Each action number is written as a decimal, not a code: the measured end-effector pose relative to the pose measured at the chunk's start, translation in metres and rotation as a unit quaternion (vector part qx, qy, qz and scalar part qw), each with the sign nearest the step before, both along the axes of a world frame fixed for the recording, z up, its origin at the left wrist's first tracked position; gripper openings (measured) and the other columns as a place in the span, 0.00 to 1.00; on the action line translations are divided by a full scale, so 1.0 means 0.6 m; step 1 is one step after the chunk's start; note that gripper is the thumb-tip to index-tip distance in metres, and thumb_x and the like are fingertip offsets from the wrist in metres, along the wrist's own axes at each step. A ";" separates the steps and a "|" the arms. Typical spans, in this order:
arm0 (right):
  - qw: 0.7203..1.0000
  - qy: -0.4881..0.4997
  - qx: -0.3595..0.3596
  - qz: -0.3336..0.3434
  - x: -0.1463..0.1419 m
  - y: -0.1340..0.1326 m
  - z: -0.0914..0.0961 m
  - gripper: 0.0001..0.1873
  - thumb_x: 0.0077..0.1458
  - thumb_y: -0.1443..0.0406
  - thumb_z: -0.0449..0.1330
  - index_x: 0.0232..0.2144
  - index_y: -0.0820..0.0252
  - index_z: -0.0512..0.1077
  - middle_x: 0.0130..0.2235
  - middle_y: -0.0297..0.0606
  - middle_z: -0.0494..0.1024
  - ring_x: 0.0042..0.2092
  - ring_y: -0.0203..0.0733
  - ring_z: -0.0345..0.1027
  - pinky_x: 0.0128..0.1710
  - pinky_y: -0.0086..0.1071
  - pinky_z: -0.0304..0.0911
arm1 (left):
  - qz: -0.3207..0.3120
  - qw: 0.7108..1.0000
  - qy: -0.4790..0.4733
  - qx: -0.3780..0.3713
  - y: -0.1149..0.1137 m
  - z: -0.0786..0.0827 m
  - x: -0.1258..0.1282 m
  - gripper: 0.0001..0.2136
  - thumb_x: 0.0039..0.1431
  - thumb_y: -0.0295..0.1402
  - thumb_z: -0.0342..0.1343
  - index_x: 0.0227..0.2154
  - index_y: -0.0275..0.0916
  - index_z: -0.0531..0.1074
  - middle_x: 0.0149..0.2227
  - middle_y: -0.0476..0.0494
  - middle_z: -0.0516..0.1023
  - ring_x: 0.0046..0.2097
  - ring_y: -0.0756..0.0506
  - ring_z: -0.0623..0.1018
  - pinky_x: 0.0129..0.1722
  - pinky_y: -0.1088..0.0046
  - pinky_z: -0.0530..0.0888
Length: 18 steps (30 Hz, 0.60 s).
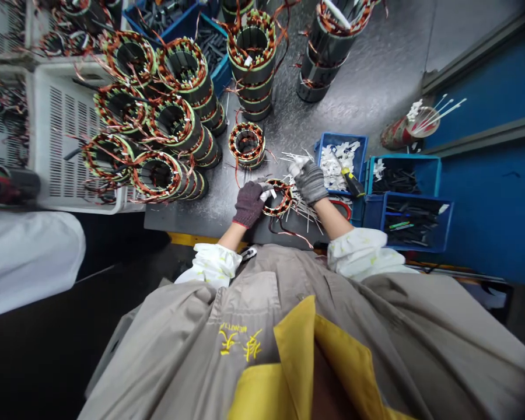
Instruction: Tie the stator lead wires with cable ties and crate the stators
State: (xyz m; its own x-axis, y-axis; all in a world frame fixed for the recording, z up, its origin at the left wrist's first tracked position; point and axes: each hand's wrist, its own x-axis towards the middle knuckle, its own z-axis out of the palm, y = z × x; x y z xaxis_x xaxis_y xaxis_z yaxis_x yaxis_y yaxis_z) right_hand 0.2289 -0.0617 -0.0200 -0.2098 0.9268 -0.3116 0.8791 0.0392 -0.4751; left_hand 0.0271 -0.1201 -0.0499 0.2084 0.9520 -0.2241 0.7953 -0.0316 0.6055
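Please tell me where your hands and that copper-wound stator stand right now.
Left hand, dark glove, on wound stator. Right hand, grey glove, holding white tie. Loose cable ties beside stator.

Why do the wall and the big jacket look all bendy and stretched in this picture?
In the head view, the wide lens curves the blue wall and swells the grey jacket at the bottom. The dark table has a soft shine, while the left hand and right hand look fairly sharp.

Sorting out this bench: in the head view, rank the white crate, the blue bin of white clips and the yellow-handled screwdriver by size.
Largest to smallest: white crate, blue bin of white clips, yellow-handled screwdriver.
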 end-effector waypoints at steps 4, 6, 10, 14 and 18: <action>0.987 -0.034 -0.015 0.159 0.004 -0.003 0.029 0.20 0.65 0.58 0.60 0.52 0.68 0.79 0.51 0.60 0.82 0.52 0.60 0.76 0.54 0.46 0.68 | 0.012 1.000 -0.005 -0.006 0.000 -0.004 0.002 0.12 0.70 0.35 0.55 0.51 0.42 0.79 0.58 0.35 0.80 0.66 0.37 0.73 0.67 0.57 0.69; 0.961 -0.093 -0.010 0.262 -0.013 0.001 0.042 0.21 0.65 0.61 0.59 0.53 0.71 0.78 0.52 0.65 0.81 0.54 0.65 0.75 0.54 0.49 0.67 | 0.013 1.000 -0.009 -0.010 0.002 -0.006 0.000 0.12 0.70 0.34 0.55 0.51 0.41 0.78 0.59 0.36 0.80 0.66 0.38 0.74 0.67 0.58 0.69; 0.927 -0.120 -0.005 0.357 -0.038 0.004 0.046 0.23 0.70 0.66 0.48 0.53 0.72 0.79 0.51 0.65 0.81 0.54 0.64 0.74 0.52 0.48 0.65 | 0.013 1.000 -0.016 -0.008 -0.001 -0.004 -0.006 0.12 0.69 0.31 0.55 0.51 0.39 0.78 0.58 0.37 0.81 0.65 0.40 0.75 0.67 0.61 0.70; 0.949 -0.114 0.001 0.293 -0.031 -0.019 0.029 0.26 0.73 0.60 0.45 0.57 0.69 0.77 0.53 0.61 0.81 0.52 0.60 0.75 0.51 0.45 0.65 | 0.021 1.000 -0.021 0.001 -0.006 0.002 -0.004 0.11 0.71 0.31 0.54 0.50 0.40 0.78 0.57 0.39 0.82 0.63 0.42 0.77 0.67 0.64 0.70; 0.982 -0.103 0.027 0.159 -0.037 -0.048 -0.001 0.32 0.75 0.59 0.37 0.51 0.69 0.78 0.48 0.59 0.82 0.50 0.59 0.76 0.50 0.45 0.67 | 0.037 0.999 -0.012 0.002 -0.005 0.002 0.003 0.11 0.71 0.33 0.54 0.51 0.40 0.78 0.57 0.37 0.82 0.62 0.40 0.77 0.67 0.62 0.69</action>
